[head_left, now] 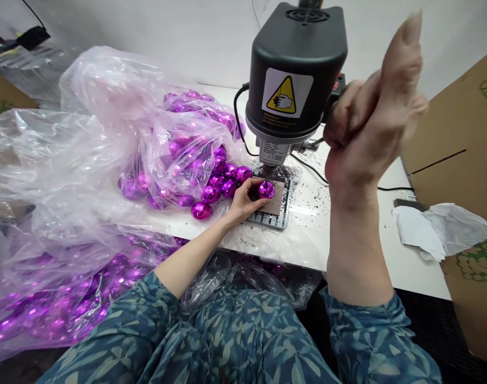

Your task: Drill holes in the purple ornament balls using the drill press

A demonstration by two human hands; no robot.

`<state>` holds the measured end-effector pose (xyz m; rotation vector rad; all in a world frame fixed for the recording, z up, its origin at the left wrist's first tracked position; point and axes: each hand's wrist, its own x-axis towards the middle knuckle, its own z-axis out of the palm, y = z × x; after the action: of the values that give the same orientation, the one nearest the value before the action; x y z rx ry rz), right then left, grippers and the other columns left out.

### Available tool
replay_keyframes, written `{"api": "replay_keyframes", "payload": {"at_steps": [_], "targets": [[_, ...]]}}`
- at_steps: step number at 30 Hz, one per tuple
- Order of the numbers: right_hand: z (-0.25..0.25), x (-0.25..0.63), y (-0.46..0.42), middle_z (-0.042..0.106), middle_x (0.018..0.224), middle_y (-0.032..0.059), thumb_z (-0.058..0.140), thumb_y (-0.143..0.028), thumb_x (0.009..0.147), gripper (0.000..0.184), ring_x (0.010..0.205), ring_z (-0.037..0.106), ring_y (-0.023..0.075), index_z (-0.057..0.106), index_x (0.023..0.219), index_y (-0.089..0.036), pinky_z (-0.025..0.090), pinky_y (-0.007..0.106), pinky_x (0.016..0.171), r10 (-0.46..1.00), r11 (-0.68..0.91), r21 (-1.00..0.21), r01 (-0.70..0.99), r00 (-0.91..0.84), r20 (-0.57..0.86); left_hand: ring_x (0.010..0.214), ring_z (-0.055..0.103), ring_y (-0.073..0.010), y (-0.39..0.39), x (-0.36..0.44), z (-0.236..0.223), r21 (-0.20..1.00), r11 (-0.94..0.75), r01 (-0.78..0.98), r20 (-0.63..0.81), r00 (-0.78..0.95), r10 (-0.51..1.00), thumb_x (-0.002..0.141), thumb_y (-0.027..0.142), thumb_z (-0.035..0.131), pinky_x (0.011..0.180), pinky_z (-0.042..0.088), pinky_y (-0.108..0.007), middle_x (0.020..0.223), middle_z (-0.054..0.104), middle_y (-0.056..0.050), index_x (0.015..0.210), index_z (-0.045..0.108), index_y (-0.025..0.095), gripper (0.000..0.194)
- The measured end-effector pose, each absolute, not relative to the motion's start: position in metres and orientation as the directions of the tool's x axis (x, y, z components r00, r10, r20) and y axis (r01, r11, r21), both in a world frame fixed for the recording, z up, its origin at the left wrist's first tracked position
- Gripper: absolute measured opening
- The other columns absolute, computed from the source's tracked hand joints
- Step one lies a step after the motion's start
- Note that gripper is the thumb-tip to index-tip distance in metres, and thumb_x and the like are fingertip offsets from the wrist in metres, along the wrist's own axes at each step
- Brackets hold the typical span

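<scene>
My left hand (pixel 246 201) pinches a shiny purple faceted ball (pixel 266 189) between thumb and fingers. It holds the ball on a light brown pad (pixel 276 204) on the metal base plate (pixel 284 217), under the black drill press (pixel 295 58). My right hand (pixel 373 114) is raised at the right side of the machine head. Its fingers are closed round the press lever, mostly hidden by the hand, and the thumb points up. More purple faceted balls (pixel 210 194) lie just left of my left hand.
Clear plastic bags (pixel 107 133) of purple balls spread over the left of the white table (pixel 307 242) and below its edge. Dark shavings surround the base. A black cable runs behind the press. Crumpled white paper (pixel 421 229) and cardboard boxes (pixel 455 138) stand at right.
</scene>
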<state>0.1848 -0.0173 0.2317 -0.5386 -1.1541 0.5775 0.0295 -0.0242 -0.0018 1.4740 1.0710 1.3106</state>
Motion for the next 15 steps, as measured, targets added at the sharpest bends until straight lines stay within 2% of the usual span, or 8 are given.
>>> {"api": "replay_keyframes", "payload": {"at_steps": [3,5,7,9,11,15], "targets": [[0.212,0.187,-0.024,0.018,0.057,-0.0043,0.061,-0.063,0.104,0.028,0.046,0.033,0.0105,0.084,0.104,-0.047,0.05,0.03,0.059,0.619,0.746,-0.664,0.055,0.311,0.721,0.123,0.075,-0.029,-0.024,0.029,-0.002,0.961,-0.272,0.059,0.267,0.081,0.96,0.081,0.041,0.098,0.113,0.06,-0.044,0.129,0.077,-0.011,0.129,0.069,0.02,0.06],[0.204,0.186,-0.024,0.019,0.052,-0.0065,0.064,-0.077,0.096,0.04,0.042,0.031,0.011,0.084,0.102,-0.043,0.054,0.033,0.059,0.52,0.812,-0.575,0.102,0.324,0.791,0.125,0.075,-0.029,-0.024,0.028,-0.003,0.955,-0.287,0.076,0.28,0.087,0.956,0.082,0.041,0.097,0.113,0.06,-0.044,0.131,0.077,-0.012,0.13,0.068,0.019,0.061],[0.198,0.183,-0.022,0.017,0.045,-0.0079,0.07,-0.072,0.095,0.045,0.037,0.027,0.0094,0.078,0.074,-0.033,0.043,0.031,0.047,0.403,0.89,-0.45,0.072,0.337,0.851,0.126,0.075,-0.0287,-0.024,0.027,-0.003,0.949,-0.302,0.095,0.293,0.093,0.951,0.082,0.04,0.097,0.113,0.061,-0.044,0.133,0.077,-0.012,0.131,0.067,0.019,0.061],[0.195,0.18,-0.022,0.015,0.041,-0.0074,0.073,-0.057,0.099,0.064,0.034,0.026,0.0079,0.052,0.047,-0.026,0.028,0.031,0.04,0.359,0.919,-0.394,0.035,0.342,0.868,0.126,0.075,-0.0283,-0.024,0.027,-0.003,0.942,-0.317,0.108,0.307,0.099,0.947,0.083,0.039,0.097,0.112,0.061,-0.044,0.133,0.077,-0.012,0.131,0.067,0.019,0.06],[0.191,0.179,-0.026,0.014,0.039,-0.0069,0.072,-0.045,0.102,0.074,0.033,0.027,0.0076,0.033,0.043,-0.024,0.021,0.033,0.038,0.37,0.916,-0.399,0.03,0.316,0.874,0.124,0.076,-0.028,-0.024,0.026,-0.003,0.937,-0.329,0.118,0.318,0.101,0.943,0.084,0.038,0.096,0.112,0.062,-0.044,0.132,0.077,-0.012,0.132,0.067,0.02,0.058],[0.185,0.179,-0.034,0.017,0.039,-0.0073,0.067,-0.037,0.105,0.072,0.033,0.029,0.0067,0.028,0.046,-0.022,0.021,0.031,0.037,0.34,0.929,-0.365,0.056,0.26,0.904,0.124,0.076,-0.0288,-0.024,0.025,-0.004,0.93,-0.348,0.117,0.338,0.098,0.936,0.085,0.038,0.096,0.112,0.061,-0.045,0.132,0.077,-0.012,0.132,0.068,0.019,0.058]]}}
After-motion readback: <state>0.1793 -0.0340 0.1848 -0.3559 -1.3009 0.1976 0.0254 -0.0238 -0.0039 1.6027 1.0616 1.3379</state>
